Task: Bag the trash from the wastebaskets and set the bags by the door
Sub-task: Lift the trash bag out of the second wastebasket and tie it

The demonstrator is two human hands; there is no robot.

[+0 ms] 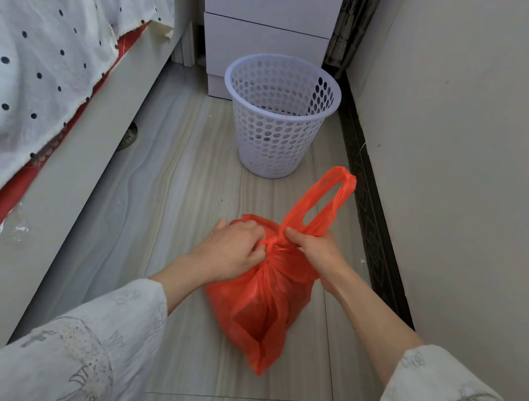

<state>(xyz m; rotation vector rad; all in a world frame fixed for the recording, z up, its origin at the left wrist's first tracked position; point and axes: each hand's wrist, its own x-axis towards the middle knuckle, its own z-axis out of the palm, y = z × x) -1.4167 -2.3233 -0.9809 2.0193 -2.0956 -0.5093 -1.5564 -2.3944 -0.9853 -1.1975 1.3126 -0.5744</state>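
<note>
Where the floor (136, 214) is running between the bed (67, 148) and the wall (470, 163), pale grey streaked tiles are forming a narrow aisle, with a dark patterned skirting strip (370, 203) lining the wall base. A white drawer cabinet (266, 27) is standing at the far end. The white plastic wastebasket (278, 116), round, tapered and perforated with oval holes, is standing upright just in front of the cabinet. A white cloth with dark dots (38, 43) is draping over the bed edge above a red layer.

The orange bag (257, 303), thin, glossy and crinkled, is hanging at its gathered neck near the viewer, well apart from the wastebasket. The left hand (231, 250) is closing around the neck from the left. The right hand (314, 250) is pinching the base of one handle loop (325, 199), which is standing upward.
</note>
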